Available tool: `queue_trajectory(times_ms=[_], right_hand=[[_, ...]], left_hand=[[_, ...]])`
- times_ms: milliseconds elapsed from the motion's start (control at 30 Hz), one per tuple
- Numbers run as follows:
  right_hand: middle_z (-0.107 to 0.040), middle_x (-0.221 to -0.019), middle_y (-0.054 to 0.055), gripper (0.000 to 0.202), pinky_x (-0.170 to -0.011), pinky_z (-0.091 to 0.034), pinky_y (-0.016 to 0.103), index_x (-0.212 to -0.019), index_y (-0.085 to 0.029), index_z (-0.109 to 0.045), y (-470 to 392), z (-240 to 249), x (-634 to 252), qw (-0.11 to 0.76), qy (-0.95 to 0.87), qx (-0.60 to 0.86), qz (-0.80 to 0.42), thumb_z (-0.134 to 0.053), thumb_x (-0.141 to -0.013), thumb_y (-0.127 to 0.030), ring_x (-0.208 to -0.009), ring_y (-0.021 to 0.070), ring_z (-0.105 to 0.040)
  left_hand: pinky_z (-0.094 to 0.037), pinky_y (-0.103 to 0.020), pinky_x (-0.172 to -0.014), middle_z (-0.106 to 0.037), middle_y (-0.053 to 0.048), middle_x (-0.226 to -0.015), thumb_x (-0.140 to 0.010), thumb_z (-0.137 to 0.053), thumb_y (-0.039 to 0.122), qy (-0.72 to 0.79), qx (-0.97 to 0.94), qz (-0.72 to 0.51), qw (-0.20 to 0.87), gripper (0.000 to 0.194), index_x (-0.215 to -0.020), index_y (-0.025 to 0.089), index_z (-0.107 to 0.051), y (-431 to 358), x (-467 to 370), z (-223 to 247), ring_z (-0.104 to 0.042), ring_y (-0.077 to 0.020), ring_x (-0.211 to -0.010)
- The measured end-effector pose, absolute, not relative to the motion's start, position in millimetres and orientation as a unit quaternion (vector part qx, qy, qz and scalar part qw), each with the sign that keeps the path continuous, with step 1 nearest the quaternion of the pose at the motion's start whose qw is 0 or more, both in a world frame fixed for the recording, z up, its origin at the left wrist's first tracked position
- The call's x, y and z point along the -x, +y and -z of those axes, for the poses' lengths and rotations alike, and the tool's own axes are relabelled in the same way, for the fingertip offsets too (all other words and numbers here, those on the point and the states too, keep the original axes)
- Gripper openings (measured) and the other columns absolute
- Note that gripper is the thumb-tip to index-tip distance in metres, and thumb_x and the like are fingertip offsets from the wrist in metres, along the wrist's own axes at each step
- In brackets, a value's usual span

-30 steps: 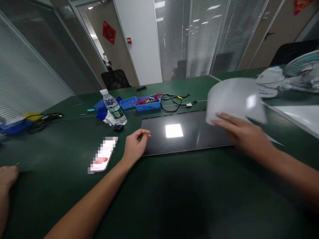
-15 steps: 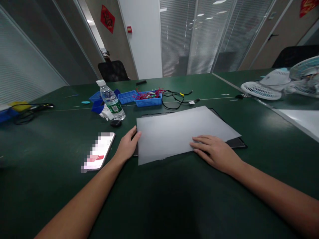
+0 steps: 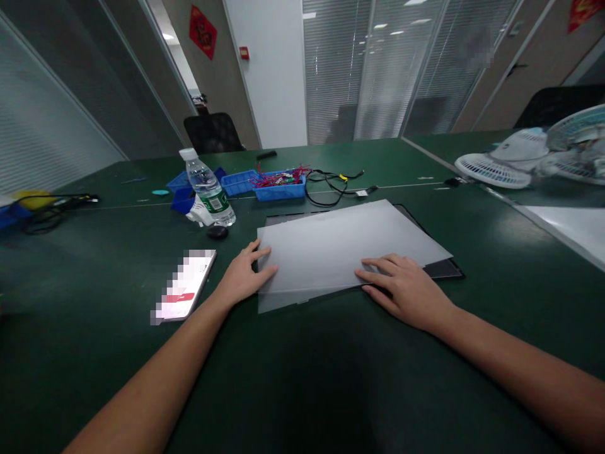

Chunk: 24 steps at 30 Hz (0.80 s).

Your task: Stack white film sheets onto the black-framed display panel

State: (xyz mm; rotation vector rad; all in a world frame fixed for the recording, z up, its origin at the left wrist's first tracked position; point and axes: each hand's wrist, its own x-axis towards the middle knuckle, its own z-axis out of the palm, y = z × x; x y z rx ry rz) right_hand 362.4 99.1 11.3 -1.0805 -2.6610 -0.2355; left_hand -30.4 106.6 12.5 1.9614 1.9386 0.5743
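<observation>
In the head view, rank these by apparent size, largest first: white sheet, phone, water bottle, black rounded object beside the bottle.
1. White sheet
2. Phone and water bottle: too alike to rank; the phone is nearer the camera.
3. Black rounded object

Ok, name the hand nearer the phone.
Left. The left hand is right of the phone, at the left edge of the white sheet; the right hand farther right, at its near edge.

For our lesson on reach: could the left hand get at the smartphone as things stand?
Probably yes: the smartphone lies on the table near the left hand, with nothing visible standing between them.
</observation>
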Motion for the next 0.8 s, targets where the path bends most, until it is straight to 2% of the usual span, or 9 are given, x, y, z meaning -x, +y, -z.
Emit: queue_trajectory(times_ms=[100,200,300,367,500,633,733,800], right_hand=[[-0.059,-0.149,0.008,0.046,-0.102,-0.047,0.052,-0.145,-0.030,-0.065,102,-8,-366,0.139,-0.902,0.399,0.093,-0.044,-0.108,-0.046,-0.132,0.0306,-0.054],[-0.055,-0.153,0.012,0.056,-0.109,-0.044,0.055,-0.149,-0.024,-0.061,107,-4,-374,0.142,-0.878,0.443,0.113,-0.041,-0.107,-0.055,-0.141,0.0325,-0.049],[-0.061,-0.145,0.013,0.056,-0.102,-0.048,0.053,-0.143,-0.025,-0.067,111,-6,-381,0.120,-0.874,0.457,0.116,-0.040,-0.107,-0.058,-0.128,0.0323,-0.058],[-0.067,-0.134,0.011,0.053,-0.095,-0.049,0.051,-0.136,-0.027,-0.072,111,-9,-384,0.114,-0.872,0.461,0.122,-0.040,-0.107,-0.058,-0.116,0.0311,-0.062],[-0.071,-0.119,0.010,0.054,-0.088,-0.047,0.047,-0.124,-0.025,-0.078,116,-16,-390,0.124,-0.862,0.477,0.121,-0.036,-0.108,-0.055,-0.103,0.0281,-0.063],[-0.072,-0.120,0.010,0.055,-0.091,-0.045,0.046,-0.124,-0.022,-0.078,134,-18,-411,0.181,-0.833,0.515,0.084,-0.035,-0.107,-0.052,-0.108,0.0286,-0.063],[-0.069,-0.132,0.012,0.057,-0.103,-0.042,0.052,-0.129,-0.022,-0.076,154,-18,-438,0.211,-0.754,0.620,0.047,-0.039,-0.102,-0.056,-0.124,0.0354,-0.058],[-0.068,-0.132,0.014,0.059,-0.101,-0.045,0.054,-0.131,-0.021,-0.076,167,-15,-458,0.204,-0.707,0.677,0.008,-0.044,-0.098,-0.057,-0.123,0.0388,-0.059]], left_hand=[[-0.028,-0.057,-0.127,-0.035,-0.014,-0.171,-0.091,-0.061,0.054,0.701,-0.680,-0.187,0.104,0.062,-0.144,0.020,-0.067,109,30,-9,-0.031,-0.0415,-0.158],[-0.037,-0.053,-0.123,-0.050,-0.014,-0.159,-0.094,-0.057,0.050,0.726,-0.647,-0.227,0.043,0.053,-0.135,0.021,-0.073,114,35,-6,-0.049,-0.0392,-0.145],[-0.041,-0.050,-0.120,-0.063,-0.012,-0.147,-0.095,-0.054,0.052,0.709,-0.664,-0.232,0.054,0.052,-0.130,0.020,-0.076,117,41,-3,-0.059,-0.0351,-0.135],[-0.038,-0.051,-0.122,-0.060,-0.012,-0.153,-0.096,-0.052,0.056,0.688,-0.691,-0.211,0.073,0.057,-0.134,0.020,-0.073,117,43,-2,-0.054,-0.0350,-0.141],[-0.028,-0.056,-0.127,-0.043,-0.011,-0.167,-0.096,-0.052,0.061,0.669,-0.719,-0.165,0.091,0.066,-0.148,0.022,-0.062,112,37,-5,-0.039,-0.0361,-0.154],[-0.024,-0.062,-0.127,-0.037,-0.012,-0.170,-0.097,-0.052,0.062,0.662,-0.728,-0.148,0.097,0.067,-0.151,0.024,-0.059,107,31,-10,-0.034,-0.0389,-0.157],[-0.027,-0.063,-0.125,-0.034,-0.015,-0.171,-0.097,-0.052,0.060,0.676,-0.717,-0.137,0.101,0.067,-0.152,0.022,-0.059,107,30,-11,-0.034,-0.0403,-0.156],[-0.026,-0.061,-0.126,-0.035,-0.017,-0.170,-0.097,-0.052,0.059,0.677,-0.719,-0.128,0.091,0.070,-0.153,0.018,-0.057,108,31,-9,-0.034,-0.0393,-0.157]])
